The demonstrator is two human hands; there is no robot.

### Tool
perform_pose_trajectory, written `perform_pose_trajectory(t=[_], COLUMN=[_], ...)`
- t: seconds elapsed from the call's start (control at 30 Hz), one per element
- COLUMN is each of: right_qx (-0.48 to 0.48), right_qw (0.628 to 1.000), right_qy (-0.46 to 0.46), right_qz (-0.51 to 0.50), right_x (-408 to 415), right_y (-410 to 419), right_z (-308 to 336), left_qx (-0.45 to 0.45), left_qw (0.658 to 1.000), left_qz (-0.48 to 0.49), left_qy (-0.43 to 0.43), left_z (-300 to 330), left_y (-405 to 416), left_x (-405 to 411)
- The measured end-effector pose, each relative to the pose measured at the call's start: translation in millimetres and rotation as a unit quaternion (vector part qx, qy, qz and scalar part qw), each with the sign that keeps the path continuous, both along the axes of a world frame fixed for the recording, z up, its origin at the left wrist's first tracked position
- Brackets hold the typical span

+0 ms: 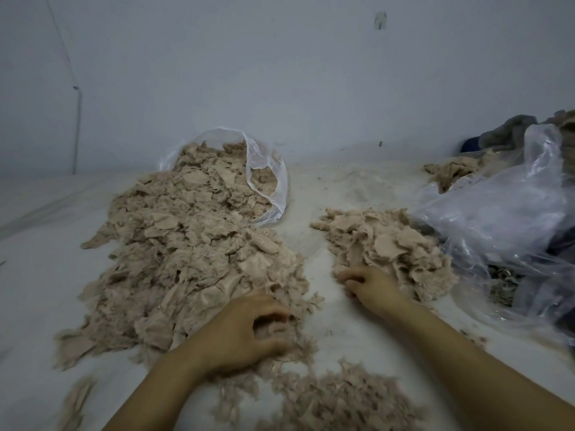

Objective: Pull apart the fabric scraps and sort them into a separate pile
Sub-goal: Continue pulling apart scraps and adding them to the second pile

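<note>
A big heap of beige fabric scraps (186,253) spills from a clear plastic bag (267,178) across the left of the white surface. A smaller pile of the same scraps (389,244) lies to the right. My left hand (245,331) sits at the near right edge of the big heap, fingers curled round a tuft of scraps. My right hand (370,284) lies at the near left edge of the smaller pile with its fingers bent; whether it holds any scrap is unclear. More loose scraps (336,399) lie close to me, between my forearms.
A crumpled clear plastic bag (504,219) fills the right side, with dark and grey cloth (510,132) behind it against the pale wall. The white surface (311,188) shows bare between the two piles.
</note>
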State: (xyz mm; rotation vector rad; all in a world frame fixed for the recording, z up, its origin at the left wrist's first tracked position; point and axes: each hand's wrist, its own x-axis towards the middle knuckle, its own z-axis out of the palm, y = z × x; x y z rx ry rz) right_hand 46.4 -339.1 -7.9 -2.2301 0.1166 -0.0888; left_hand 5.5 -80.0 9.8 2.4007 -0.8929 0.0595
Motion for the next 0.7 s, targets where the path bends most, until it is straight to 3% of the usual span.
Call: perform_pose_trajectory(t=[0.1,0.17,0.27,0.33,0.4,0.57,0.7], right_qx=[0.050,0.047,0.147,0.144,0.150,0.281,0.328], right_qw=[0.997,0.993,0.973,0.969,0.973,0.957,0.935], right_qy=[-0.024,-0.022,0.021,0.019,-0.012,-0.025,-0.010], right_qz=[0.055,0.106,0.174,0.198,0.173,0.064,0.133], right_x=[-17.8,-31.5,-47.4,-51.1,-49.6,-48.8,-53.9], right_y=[15.7,31.2,50.6,60.0,64.6,53.9,55.4], right_z=[0.6,3.7,10.5,8.5,1.7,-3.0,-0.1], left_qx=[0.089,0.037,-0.090,-0.137,-0.162,-0.215,-0.237], left_qw=[0.995,0.999,0.994,0.987,0.982,0.968,0.966], left_qz=[0.012,0.032,0.063,0.082,0.095,0.126,0.092], left_qy=[-0.036,-0.023,-0.003,-0.012,-0.008,0.037,0.056], left_z=[-6.5,-7.6,-5.6,-1.5,0.3,-2.8,-2.1], left_y=[6.8,7.2,0.6,-6.1,-13.1,-20.4,-32.3], left_x=[4.5,5.6,5.8,7.3,9.6,13.9,9.9])
